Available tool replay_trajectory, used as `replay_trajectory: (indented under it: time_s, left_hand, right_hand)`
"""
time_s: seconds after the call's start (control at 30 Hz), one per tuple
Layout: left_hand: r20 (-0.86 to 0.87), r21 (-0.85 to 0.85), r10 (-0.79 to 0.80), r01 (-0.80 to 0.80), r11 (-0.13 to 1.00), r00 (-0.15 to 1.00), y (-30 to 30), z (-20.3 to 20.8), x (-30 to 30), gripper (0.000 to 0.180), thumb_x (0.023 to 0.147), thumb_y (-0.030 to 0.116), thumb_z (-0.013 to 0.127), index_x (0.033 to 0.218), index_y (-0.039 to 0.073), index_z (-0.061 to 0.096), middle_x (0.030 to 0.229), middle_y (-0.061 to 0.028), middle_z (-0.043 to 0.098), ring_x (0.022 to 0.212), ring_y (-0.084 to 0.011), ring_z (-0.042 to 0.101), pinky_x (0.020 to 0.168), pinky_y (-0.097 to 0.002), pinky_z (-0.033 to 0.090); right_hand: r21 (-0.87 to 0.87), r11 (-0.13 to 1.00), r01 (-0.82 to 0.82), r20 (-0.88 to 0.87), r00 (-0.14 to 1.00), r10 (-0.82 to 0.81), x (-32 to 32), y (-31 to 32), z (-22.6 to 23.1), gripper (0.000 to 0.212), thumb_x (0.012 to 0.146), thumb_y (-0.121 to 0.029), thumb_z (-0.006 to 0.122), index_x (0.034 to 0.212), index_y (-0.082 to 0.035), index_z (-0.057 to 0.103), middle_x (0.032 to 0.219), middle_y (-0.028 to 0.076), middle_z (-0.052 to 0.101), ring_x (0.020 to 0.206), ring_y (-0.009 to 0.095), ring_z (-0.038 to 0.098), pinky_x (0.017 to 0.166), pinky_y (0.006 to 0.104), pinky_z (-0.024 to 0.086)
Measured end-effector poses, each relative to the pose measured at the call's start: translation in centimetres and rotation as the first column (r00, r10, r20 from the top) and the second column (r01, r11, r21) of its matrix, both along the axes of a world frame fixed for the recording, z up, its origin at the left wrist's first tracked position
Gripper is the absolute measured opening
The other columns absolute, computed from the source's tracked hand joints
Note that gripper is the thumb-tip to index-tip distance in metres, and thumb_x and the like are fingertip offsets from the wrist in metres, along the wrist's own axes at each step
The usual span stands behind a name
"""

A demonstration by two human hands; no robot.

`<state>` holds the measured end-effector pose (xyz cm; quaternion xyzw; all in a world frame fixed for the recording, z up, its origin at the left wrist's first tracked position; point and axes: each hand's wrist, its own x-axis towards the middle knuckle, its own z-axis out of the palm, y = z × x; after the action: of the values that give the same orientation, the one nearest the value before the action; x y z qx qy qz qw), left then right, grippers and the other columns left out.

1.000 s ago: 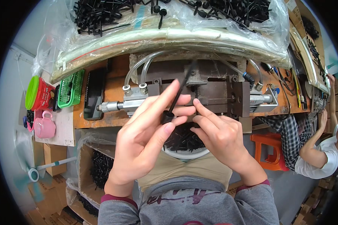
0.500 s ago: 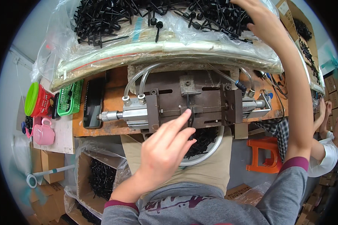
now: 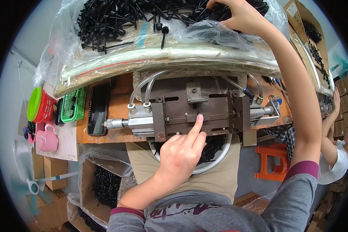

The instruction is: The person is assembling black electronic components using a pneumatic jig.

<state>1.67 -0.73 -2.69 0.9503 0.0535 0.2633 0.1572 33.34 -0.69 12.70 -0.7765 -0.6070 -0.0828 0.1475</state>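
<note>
My left hand [image 3: 181, 154] is over the front of a dark metal fixture [image 3: 178, 91]. Its index finger is stretched out, with the tip on the small block at the fixture's middle. A thin black piece [image 3: 198, 110] shows just past that fingertip; the rest of it is hidden. The other fingers are loosely bent and hold nothing I can see. At the far right, my right hand [image 3: 239, 16] reaches over a heap of black plastic stemmed parts [image 3: 112, 19]. Its thumb and index finger are apart, with nothing visible between them; some fingers are cut off by the frame's top.
Metal cylinders [image 3: 141, 121] with clear hoses flank the fixture. At left are a phone-like black slab [image 3: 98, 110], a green basket [image 3: 80, 110], a red tub [image 3: 44, 108] and a pink cup [image 3: 47, 140]. Below are a lap basket [image 3: 216, 160] and orange stool [image 3: 272, 160]. Another person [image 3: 332, 154] is at right.
My right hand has moved left over the heap, its thumb and index finger now apart. My left index finger has shifted slightly right, and the black piece under it shows less.
</note>
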Motion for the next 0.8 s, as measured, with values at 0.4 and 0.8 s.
replay_trajectory:
  time_s: [0.4,0.8]
  left_hand:
    - [0.043,-0.008,-0.025,0.026,1.000,0.999,0.3,0.0,0.0,0.025,0.069,0.014,0.083,0.089,0.007,0.068,0.125,-0.0119,0.069,0.053,-0.0184,0.059,0.055,-0.0266,0.049]
    - [0.502,-0.070,-0.140,0.201,0.977,0.854,6.4,10.5,4.8,0.015,0.087,0.001,0.071,0.102,0.001,0.074,0.098,-0.0108,0.075,0.079,-0.0154,0.071,0.072,-0.0252,0.056]
  right_hand:
    - [0.128,0.960,-0.250,0.658,0.746,0.107,-2.0,-3.9,-2.0,0.021,0.083,-0.004,0.074,0.103,-0.009,0.072,0.092,-0.001,0.066,0.075,0.010,0.064,0.065,0.0272,0.051]
    - [0.459,0.875,0.156,-0.161,0.983,-0.091,-5.8,-11.5,-2.1,0.022,0.091,-0.007,0.069,0.113,-0.002,0.072,0.107,0.004,0.066,0.086,0.009,0.064,0.074,0.0217,0.052]
